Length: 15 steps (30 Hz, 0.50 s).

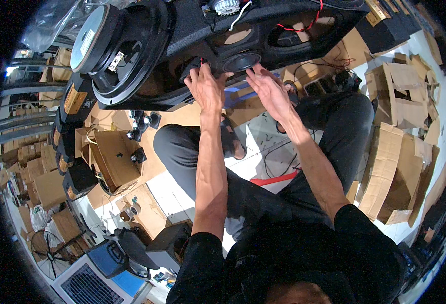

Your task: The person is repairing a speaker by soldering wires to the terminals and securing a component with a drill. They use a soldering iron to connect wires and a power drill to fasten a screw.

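Speaker cabinet (192,43) cropped at top, left hand (205,90) reaching it, grip unclear

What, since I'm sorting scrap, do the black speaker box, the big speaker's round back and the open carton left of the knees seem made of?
Speaker box: perhaps coated board, its dull black panel having round cutouts.
Round back: probably metal, smooth and grey with a soft sheen.
Open carton: cardboard, by its matt brown sides and folded flaps.
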Each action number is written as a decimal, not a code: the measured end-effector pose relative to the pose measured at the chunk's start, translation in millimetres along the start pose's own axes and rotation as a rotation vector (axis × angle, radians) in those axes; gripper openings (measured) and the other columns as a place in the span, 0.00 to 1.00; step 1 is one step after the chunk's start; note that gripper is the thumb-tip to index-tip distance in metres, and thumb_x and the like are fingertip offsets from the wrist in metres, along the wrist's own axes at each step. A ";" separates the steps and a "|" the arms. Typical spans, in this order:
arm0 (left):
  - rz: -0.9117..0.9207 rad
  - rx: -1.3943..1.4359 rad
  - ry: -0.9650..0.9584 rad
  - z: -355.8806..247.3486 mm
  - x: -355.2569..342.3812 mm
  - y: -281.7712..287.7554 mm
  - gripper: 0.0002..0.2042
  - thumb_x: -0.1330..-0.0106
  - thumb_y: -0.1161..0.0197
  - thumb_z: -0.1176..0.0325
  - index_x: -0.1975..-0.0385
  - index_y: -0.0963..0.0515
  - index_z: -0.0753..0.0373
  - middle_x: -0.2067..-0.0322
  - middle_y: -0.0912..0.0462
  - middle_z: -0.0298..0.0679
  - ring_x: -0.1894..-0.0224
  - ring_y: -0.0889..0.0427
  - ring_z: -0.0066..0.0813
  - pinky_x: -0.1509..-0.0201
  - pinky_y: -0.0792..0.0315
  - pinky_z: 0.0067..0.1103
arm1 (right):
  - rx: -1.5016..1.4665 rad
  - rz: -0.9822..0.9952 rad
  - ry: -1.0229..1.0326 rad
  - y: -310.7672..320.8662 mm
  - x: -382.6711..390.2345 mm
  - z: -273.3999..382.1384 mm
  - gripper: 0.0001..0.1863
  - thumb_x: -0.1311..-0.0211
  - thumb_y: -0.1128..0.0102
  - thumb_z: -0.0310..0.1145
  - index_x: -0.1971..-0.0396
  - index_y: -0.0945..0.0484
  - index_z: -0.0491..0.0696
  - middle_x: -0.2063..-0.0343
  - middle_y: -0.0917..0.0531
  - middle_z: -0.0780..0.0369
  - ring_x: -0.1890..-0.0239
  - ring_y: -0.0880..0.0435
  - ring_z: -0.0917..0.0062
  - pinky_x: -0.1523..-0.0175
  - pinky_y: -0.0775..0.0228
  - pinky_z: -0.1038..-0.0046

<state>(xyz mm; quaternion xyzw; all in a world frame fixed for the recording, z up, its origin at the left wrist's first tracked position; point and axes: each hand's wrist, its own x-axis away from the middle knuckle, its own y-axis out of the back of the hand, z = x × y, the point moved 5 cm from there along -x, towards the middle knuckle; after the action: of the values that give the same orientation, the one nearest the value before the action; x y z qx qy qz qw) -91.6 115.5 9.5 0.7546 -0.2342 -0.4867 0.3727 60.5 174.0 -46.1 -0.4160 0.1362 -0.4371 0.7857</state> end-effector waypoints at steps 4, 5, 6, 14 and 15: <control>0.016 0.007 0.012 2.2 2.0 -1.1 0.24 0.59 0.24 0.58 0.68 0.27 0.66 0.73 0.24 0.43 0.63 0.29 0.42 0.56 0.40 0.34 | 0.518 -0.096 -0.024 -0.1 -3.3 12.1 0.23 0.40 0.44 0.32 0.49 0.32 0.32 0.50 0.25 0.56 0.45 0.28 0.74 0.39 0.39 0.74; 0.015 0.002 0.016 2.3 2.8 -1.0 0.24 0.59 0.25 0.59 0.68 0.27 0.66 0.73 0.24 0.43 0.63 0.29 0.42 0.56 0.40 0.34 | 0.744 -0.119 -0.027 1.4 -5.4 15.5 0.23 0.40 0.43 0.33 0.50 0.31 0.31 0.53 0.22 0.56 0.47 0.26 0.76 0.41 0.37 0.76; 0.012 -0.002 0.019 1.7 2.1 -0.2 0.24 0.59 0.25 0.59 0.67 0.27 0.66 0.73 0.24 0.43 0.62 0.29 0.42 0.56 0.40 0.34 | 0.835 -0.107 0.014 -1.4 -6.3 19.7 0.24 0.40 0.42 0.34 0.50 0.31 0.31 0.54 0.21 0.56 0.49 0.24 0.76 0.45 0.35 0.77; 0.025 0.002 0.080 -2.0 0.0 0.5 0.26 0.59 0.25 0.57 0.64 0.26 0.67 0.67 0.20 0.43 0.60 0.29 0.42 0.55 0.39 0.34 | 0.268 -0.319 0.113 12.2 -10.9 12.6 0.21 0.41 0.38 0.32 0.53 0.30 0.35 0.60 0.21 0.53 0.56 0.19 0.72 0.50 0.25 0.73; 0.028 0.000 0.086 -1.4 1.0 0.2 0.27 0.60 0.25 0.57 0.64 0.26 0.67 0.66 0.20 0.43 0.60 0.29 0.42 0.55 0.39 0.34 | 0.280 -0.314 0.120 11.6 -10.9 12.3 0.20 0.41 0.38 0.33 0.54 0.29 0.35 0.61 0.21 0.53 0.57 0.19 0.70 0.50 0.25 0.72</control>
<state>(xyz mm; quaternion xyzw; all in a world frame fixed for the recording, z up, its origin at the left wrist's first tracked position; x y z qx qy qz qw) -90.0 115.1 9.4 0.7716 -0.2285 -0.4484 0.3890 68.0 192.5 -49.1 -0.2921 0.0543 -0.5926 0.7487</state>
